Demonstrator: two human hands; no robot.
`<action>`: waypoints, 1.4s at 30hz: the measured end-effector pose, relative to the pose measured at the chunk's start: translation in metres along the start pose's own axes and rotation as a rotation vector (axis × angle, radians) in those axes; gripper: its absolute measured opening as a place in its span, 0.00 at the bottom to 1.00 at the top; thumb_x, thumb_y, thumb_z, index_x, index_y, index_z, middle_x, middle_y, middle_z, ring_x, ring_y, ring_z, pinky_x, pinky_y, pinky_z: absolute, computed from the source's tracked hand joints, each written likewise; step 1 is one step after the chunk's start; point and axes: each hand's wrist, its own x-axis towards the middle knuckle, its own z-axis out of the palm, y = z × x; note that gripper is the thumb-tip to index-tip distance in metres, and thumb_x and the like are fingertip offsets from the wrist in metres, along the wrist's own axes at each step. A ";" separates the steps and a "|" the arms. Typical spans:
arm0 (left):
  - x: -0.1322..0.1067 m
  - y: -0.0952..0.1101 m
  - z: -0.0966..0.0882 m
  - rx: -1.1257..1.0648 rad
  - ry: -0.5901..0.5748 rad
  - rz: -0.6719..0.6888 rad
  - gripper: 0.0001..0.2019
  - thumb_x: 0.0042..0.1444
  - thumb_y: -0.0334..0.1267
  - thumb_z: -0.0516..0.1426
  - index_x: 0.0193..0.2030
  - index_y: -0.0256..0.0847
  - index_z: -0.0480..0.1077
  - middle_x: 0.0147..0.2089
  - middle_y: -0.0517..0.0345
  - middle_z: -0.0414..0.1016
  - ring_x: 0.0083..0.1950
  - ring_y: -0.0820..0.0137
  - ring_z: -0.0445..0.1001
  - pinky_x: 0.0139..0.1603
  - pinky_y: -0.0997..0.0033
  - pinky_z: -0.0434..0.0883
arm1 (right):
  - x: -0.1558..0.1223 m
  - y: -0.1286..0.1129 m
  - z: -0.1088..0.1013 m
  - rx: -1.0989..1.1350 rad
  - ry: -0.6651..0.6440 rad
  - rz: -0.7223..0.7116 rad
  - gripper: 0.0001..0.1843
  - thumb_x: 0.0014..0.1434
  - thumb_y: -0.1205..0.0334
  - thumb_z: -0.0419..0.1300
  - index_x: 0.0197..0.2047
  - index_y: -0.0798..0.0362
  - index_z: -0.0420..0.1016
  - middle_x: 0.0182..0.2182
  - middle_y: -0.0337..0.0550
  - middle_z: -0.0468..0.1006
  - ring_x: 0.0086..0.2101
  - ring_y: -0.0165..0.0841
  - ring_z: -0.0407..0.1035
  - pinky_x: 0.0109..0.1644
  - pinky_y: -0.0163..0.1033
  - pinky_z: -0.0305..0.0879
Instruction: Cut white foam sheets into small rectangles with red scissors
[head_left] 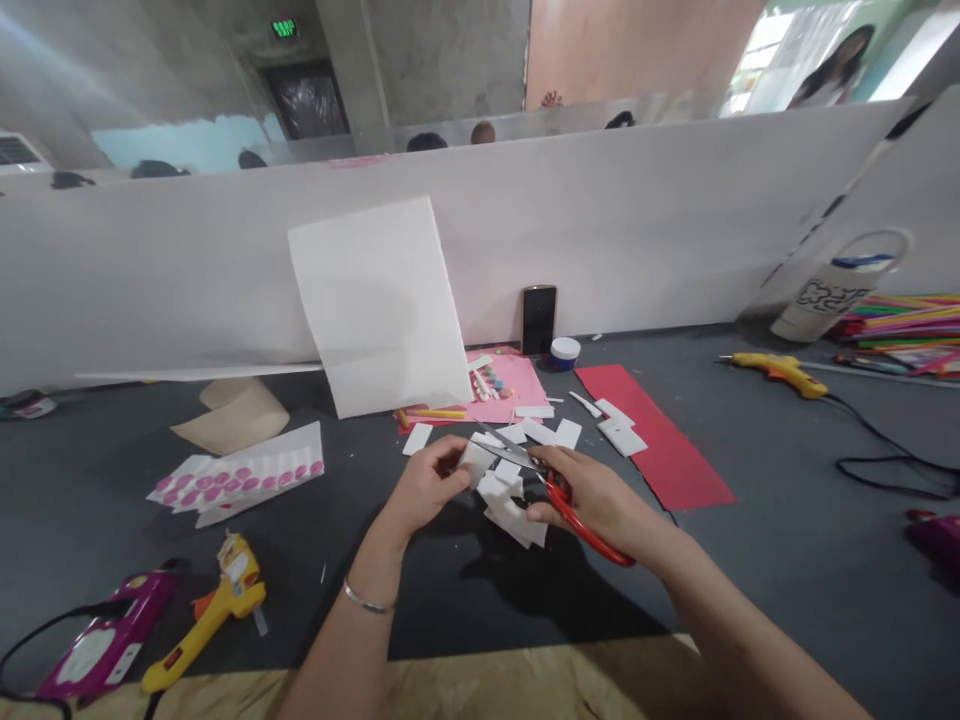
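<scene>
Head view: my left hand [426, 485] pinches a small white foam piece [477, 462] between thumb and fingers. My right hand [592, 498] is closed around the red-handled scissors [570, 518], whose steel blades [510, 448] reach across to the foam piece; I cannot tell if they touch it. A silver bangle [368, 597] circles my left wrist. Just below my hands, a heap of white foam offcuts [508, 508] lies on the dark grey tabletop [750, 570].

Above my hands, a large white foam sheet [379, 305] leans against the white partition [675, 220], overlapping a pink sheet [510, 385] with small coloured pieces on it. A black smartphone [539, 320] stands against the partition beside a small jar with a blue lid [565, 352]. To the right lies a red foam strip [652, 435], and farther right a yellow glue gun [780, 375] trails a black cord.

At upper right, a white container with a blue lid [832, 290] bears black lettering too distorted to read, beside a bundle of coloured sticks [900, 320]. At lower left, a second yellow glue gun [214, 615] lies beside a magenta case [112, 635] with a white label I cannot read. At upper left, a green sign [284, 30] reads EXIT.
</scene>
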 end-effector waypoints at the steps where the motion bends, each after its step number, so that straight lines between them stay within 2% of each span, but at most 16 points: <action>1: 0.000 0.000 0.000 0.004 0.000 0.000 0.09 0.48 0.36 0.63 0.38 0.41 0.78 0.36 0.55 0.77 0.35 0.68 0.73 0.37 0.72 0.72 | 0.000 -0.001 0.000 -0.019 0.007 0.000 0.24 0.59 0.56 0.61 0.58 0.51 0.68 0.46 0.52 0.77 0.43 0.42 0.73 0.47 0.44 0.69; 7: -0.001 -0.004 -0.001 0.014 -0.020 -0.014 0.10 0.47 0.35 0.63 0.38 0.41 0.78 0.35 0.55 0.76 0.35 0.67 0.73 0.36 0.70 0.72 | 0.000 -0.006 0.001 -0.133 0.042 -0.012 0.21 0.59 0.63 0.59 0.57 0.51 0.70 0.42 0.50 0.77 0.40 0.40 0.74 0.44 0.42 0.69; 15: -0.003 -0.007 -0.002 0.056 -0.019 -0.001 0.09 0.50 0.36 0.61 0.38 0.41 0.78 0.35 0.55 0.77 0.35 0.67 0.73 0.36 0.70 0.72 | 0.000 -0.003 0.007 -0.178 -0.021 0.034 0.21 0.59 0.63 0.58 0.56 0.51 0.70 0.41 0.49 0.78 0.37 0.40 0.75 0.41 0.40 0.68; 18: -0.003 -0.005 -0.001 0.033 -0.014 -0.022 0.09 0.48 0.37 0.62 0.38 0.41 0.78 0.35 0.55 0.77 0.34 0.67 0.74 0.34 0.71 0.73 | -0.001 -0.004 0.008 -0.176 -0.020 0.044 0.20 0.59 0.60 0.59 0.55 0.49 0.70 0.41 0.48 0.79 0.38 0.40 0.75 0.41 0.39 0.68; 21: -0.002 -0.005 -0.001 -0.004 -0.006 -0.048 0.10 0.47 0.38 0.64 0.38 0.41 0.78 0.34 0.55 0.77 0.33 0.67 0.75 0.34 0.70 0.74 | -0.003 0.000 0.006 -0.140 -0.017 0.041 0.23 0.59 0.54 0.61 0.57 0.48 0.69 0.43 0.48 0.78 0.41 0.41 0.74 0.42 0.39 0.68; 26: 0.002 -0.017 -0.003 -0.147 0.066 -0.171 0.13 0.47 0.44 0.65 0.37 0.40 0.74 0.32 0.54 0.79 0.34 0.62 0.79 0.30 0.68 0.76 | -0.012 0.020 -0.005 -0.099 0.003 0.091 0.30 0.57 0.45 0.63 0.58 0.51 0.67 0.41 0.48 0.77 0.36 0.39 0.73 0.40 0.39 0.67; 30: 0.004 -0.025 -0.005 -0.212 0.158 -0.254 0.15 0.45 0.45 0.65 0.35 0.39 0.71 0.30 0.54 0.78 0.30 0.63 0.80 0.26 0.69 0.75 | -0.019 0.037 -0.011 -0.111 0.037 0.188 0.30 0.59 0.42 0.59 0.57 0.53 0.66 0.37 0.46 0.77 0.34 0.38 0.73 0.37 0.39 0.67; 33: 0.005 -0.024 -0.008 -0.257 0.229 -0.291 0.16 0.44 0.44 0.66 0.36 0.38 0.69 0.30 0.54 0.78 0.27 0.66 0.79 0.24 0.72 0.75 | -0.024 0.048 -0.012 -0.134 0.047 0.244 0.29 0.60 0.43 0.58 0.57 0.54 0.66 0.35 0.46 0.78 0.34 0.39 0.74 0.37 0.39 0.67; 38: 0.008 -0.021 -0.017 -0.395 0.371 -0.297 0.18 0.44 0.41 0.65 0.41 0.37 0.70 0.30 0.54 0.78 0.28 0.66 0.80 0.23 0.74 0.75 | -0.038 0.070 -0.010 -0.232 0.056 0.199 0.27 0.54 0.51 0.64 0.55 0.51 0.70 0.41 0.49 0.79 0.40 0.41 0.74 0.43 0.42 0.68; 42: 0.009 -0.024 -0.018 -0.414 0.386 -0.291 0.16 0.46 0.41 0.64 0.41 0.37 0.69 0.32 0.52 0.78 0.31 0.65 0.81 0.24 0.75 0.76 | -0.050 0.089 -0.010 -0.319 0.027 0.226 0.25 0.55 0.56 0.62 0.55 0.52 0.70 0.44 0.51 0.80 0.44 0.43 0.75 0.45 0.41 0.69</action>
